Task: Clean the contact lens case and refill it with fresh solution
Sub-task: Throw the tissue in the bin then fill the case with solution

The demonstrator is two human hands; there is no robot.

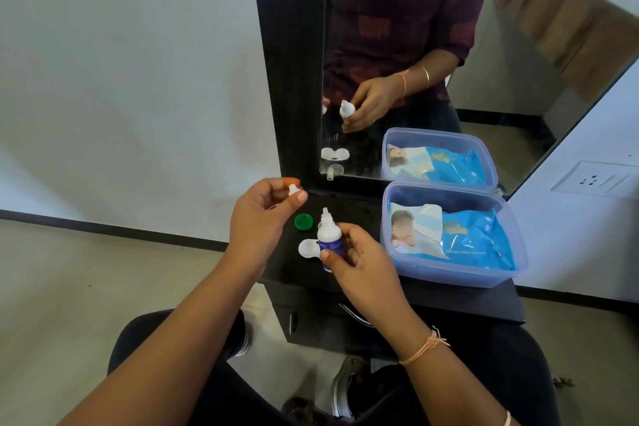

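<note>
My right hand (359,252) has its fingers clamped round the small white plastic solution bottle with a dark blue label (329,240), nozzle bare and upright. My left hand (266,214) pinches the bottle's little white cap (293,189) between thumb and fingertips. Just under the bottle, left of my right thumb, sits the white round contact lens case (308,248); its green screw lid (303,221) lies beyond. If I squeeze before tipping over the well, I reckon solution lands on the black dresser top (363,214).

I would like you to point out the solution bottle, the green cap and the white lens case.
solution bottle (328,235): head view, on its white upper body.
green cap (303,221): head view, on its centre.
white lens case (307,248): head view, on its visible round well.
</note>
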